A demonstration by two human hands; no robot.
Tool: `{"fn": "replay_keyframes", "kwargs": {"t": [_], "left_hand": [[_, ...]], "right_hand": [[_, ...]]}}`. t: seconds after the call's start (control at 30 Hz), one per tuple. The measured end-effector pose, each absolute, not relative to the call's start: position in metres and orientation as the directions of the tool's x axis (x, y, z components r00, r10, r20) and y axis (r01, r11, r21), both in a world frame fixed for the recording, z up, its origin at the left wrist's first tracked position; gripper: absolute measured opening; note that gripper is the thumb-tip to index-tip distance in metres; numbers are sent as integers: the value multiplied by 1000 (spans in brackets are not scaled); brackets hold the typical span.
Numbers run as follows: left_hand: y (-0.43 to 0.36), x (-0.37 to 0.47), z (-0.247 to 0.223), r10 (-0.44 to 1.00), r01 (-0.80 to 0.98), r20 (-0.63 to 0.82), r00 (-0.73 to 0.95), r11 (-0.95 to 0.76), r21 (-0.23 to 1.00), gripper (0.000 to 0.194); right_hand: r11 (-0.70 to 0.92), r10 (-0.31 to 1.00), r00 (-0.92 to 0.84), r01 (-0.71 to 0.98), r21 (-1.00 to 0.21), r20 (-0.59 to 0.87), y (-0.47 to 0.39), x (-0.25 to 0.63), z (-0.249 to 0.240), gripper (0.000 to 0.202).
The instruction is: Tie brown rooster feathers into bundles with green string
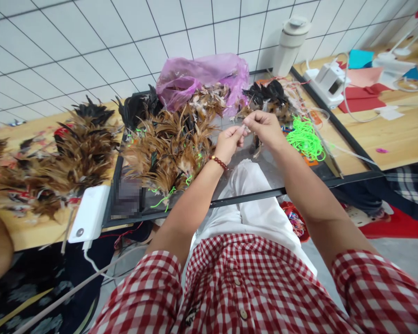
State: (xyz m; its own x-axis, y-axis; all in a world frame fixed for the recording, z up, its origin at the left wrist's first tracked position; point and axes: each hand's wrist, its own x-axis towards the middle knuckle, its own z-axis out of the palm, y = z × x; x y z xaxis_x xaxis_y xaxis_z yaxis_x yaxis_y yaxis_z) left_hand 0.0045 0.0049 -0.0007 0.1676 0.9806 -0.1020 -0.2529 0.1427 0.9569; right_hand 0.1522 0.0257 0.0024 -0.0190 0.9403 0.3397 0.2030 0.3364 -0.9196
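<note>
Brown feathers (167,144) lie in tufts at the left of the tray (247,198). Left hand (228,144) and right hand (264,130) meet above it, fingers pinched together on a pale scrap (245,128), identity unclear. Step, as judged: fine two-handed work; next move calls for steady fingertips.
</note>
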Motion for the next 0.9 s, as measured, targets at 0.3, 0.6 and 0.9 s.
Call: {"fn": "replay_keyframes", "kwargs": {"t": [0.3, 0.6, 0.9], "left_hand": [[18, -1, -8, 987, -385, -143, -71, 105, 917, 38], [20, -3, -12, 982, -403, -143, -122, 82, 911, 38], [15, 1, -7, 981, -434, -187, -49, 147, 889, 27]], "right_hand": [[128, 968, 18, 821, -556, 250, 30, 219, 3, 4], [396, 859, -512, 649, -649, 12, 31, 216, 2, 20], [337, 940, -173, 337, -879, 294, 26, 169, -2, 12]]}}
